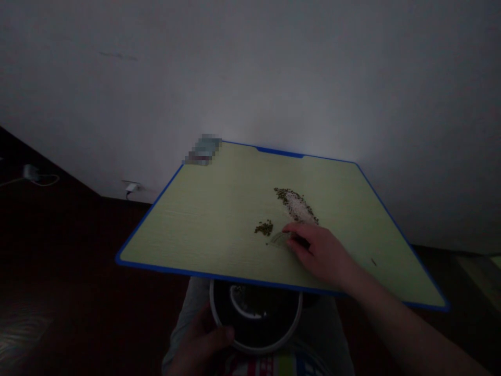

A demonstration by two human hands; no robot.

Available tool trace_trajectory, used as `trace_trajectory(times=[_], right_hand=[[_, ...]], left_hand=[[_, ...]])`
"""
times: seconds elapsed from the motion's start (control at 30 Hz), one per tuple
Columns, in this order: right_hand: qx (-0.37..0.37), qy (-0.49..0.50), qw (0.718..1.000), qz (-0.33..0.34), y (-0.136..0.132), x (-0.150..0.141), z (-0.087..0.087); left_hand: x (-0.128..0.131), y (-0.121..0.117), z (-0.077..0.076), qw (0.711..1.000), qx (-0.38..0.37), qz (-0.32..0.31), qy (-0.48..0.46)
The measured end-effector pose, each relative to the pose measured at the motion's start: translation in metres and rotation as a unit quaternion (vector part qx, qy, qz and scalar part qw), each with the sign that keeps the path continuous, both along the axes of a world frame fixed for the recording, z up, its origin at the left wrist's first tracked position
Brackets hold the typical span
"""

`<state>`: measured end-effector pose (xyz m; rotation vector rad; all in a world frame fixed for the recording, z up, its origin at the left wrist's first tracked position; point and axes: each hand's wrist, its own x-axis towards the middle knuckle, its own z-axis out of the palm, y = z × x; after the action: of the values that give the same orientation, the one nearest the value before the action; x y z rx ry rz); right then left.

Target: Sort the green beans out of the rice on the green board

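Observation:
My right hand (319, 250) rests over the pale tabletop (188, 224). Its thumb and fingers are curled together, and whatever is between them, if anything, I cannot make out. Faint curved streaks show by the fingertips. Just left of them lies a small cluster of green beans or seeds (264, 228). Beyond the hand is a longer pile of pale grains (298, 207) edged with the same green bits. Below the table's near edge, my left hand (209, 334) grips the rim of a dark round bowl (256, 334). Some dark contents and a pale crescent show inside it.
A blue rim (164, 268) runs round the tabletop. A blurred-out flat object (204, 150) lies at the far left corner. A small dark sliver (373, 262) is on the right side. Behind stands a wall (250, 73) with a plugged-in charger (132, 188).

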<state>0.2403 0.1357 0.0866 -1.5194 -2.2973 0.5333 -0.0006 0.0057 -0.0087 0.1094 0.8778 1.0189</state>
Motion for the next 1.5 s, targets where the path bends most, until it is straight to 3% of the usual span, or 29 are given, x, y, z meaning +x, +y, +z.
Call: trace_trajectory(times=[0.3,0.6,0.9,1.23,1.5], right_hand=[[0.052,0.005,0.997,-0.061,-0.009,-0.011,-0.011],[0.055,-0.035,0.989,-0.136,-0.001,0.004,-0.011],[0.049,0.006,0.996,-0.071,-0.005,-0.009,-0.008],[0.058,-0.013,0.990,-0.129,-0.004,-0.004,-0.011],[0.043,0.018,0.994,-0.098,-0.010,-0.011,-0.009]], left_hand=[[0.000,0.000,0.000,1.000,0.008,-0.011,0.001],[0.000,0.000,0.001,1.000,0.005,-0.010,0.001],[-0.001,-0.001,0.003,1.000,-0.002,-0.006,-0.003],[-0.002,-0.002,-0.007,1.000,0.008,0.002,0.004],[0.001,0.000,0.004,1.000,0.003,-0.005,-0.011]])
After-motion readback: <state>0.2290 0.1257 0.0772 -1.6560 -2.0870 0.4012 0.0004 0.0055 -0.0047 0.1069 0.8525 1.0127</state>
